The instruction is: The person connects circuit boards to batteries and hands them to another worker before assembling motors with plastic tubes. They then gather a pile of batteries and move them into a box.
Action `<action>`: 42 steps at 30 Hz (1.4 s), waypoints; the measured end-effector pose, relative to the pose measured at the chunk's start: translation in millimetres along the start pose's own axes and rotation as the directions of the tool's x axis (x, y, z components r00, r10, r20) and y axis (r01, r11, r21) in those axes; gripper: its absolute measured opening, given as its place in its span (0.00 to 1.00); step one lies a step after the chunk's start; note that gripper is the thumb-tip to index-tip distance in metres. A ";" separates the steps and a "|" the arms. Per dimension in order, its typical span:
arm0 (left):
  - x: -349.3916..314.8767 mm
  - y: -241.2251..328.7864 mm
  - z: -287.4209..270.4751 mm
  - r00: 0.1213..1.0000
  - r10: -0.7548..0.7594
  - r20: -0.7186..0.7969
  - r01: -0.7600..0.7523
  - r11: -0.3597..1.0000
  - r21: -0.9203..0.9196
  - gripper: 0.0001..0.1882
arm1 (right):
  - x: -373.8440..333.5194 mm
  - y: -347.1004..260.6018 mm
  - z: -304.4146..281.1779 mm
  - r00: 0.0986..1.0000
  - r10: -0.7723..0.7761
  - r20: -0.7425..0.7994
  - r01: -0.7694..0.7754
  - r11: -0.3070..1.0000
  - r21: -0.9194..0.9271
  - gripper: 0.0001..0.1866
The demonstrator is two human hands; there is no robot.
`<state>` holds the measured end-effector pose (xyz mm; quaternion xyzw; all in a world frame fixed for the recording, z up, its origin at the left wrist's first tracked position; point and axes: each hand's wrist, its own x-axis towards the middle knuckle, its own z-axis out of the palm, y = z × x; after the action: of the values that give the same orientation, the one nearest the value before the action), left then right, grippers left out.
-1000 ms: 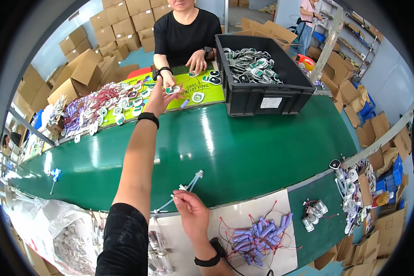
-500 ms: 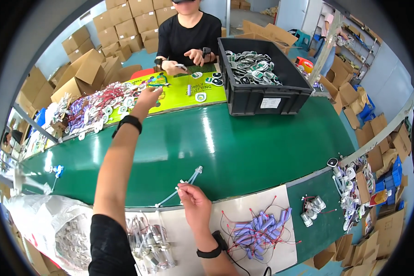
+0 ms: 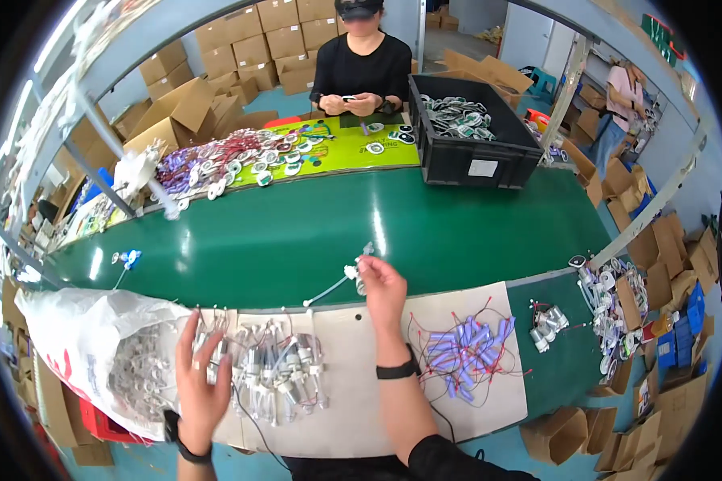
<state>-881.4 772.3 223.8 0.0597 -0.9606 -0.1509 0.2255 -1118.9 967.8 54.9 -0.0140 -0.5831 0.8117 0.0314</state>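
Left grip (image 3: 201,385) between bag (image 3: 79,333) and parts (image 3: 254,362).

Left hand (image 3: 201,393) splayed; right hand (image 3: 386,297) seemingly pinched

Long work surface (image 3: 473,228) across middle, nine to three o'clock. Beyond: heap of wired parts (image 3: 225,158) at ten, partly on mat (image 3: 333,158); cartons (image 3: 289,42) stacked behind at eleven; crate (image 3: 445,170) holding discs (image 3: 461,119) between one and two. Near side: bag (image 3: 72,329) at eight; on sheet (image 3: 349,393), canister parts (image 3: 285,369) at seven, wired tubes (image 3: 469,349) between four and five; right of sheet, cluster (image 3: 547,327) at four.
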 end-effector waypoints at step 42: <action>-350.7 -130.2 26.3 0.084 -0.842 -0.533 0.521 0.493 -0.697 0.11 | 34.5 -35.7 -17.5 0.965 -0.142 0.223 0.164 0.983 -0.086 0.17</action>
<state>-574.7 720.0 14.5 0.5345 -0.5267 -0.3464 0.5629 -1151.0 998.0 83.6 0.1176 -0.6236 0.7722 0.0298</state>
